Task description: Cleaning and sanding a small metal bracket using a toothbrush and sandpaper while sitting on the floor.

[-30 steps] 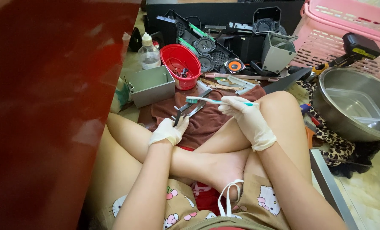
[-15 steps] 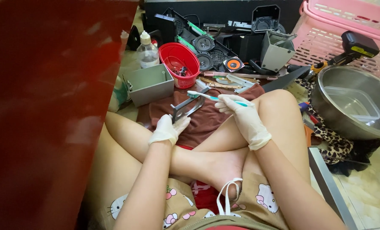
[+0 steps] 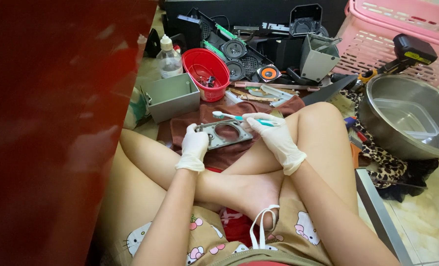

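Note:
I sit cross-legged on the floor, both hands in white gloves. My left hand grips the left end of a grey metal frame plate with a large round hole, held flat over a dark red cloth. My right hand holds a white and teal toothbrush. Its bristled head lies just above the plate's upper edge, and the hand also touches the plate's right end.
A grey metal box, a red oval basket and a clear bottle stand beyond the cloth. Speaker parts lie further back. A steel bowl and pink baskets are at right. A red panel fills the left.
The metal plate has turned from edge-on to flat, so its round hole faces up. The toothbrush stays at its upper edge and both hands have shifted slightly.

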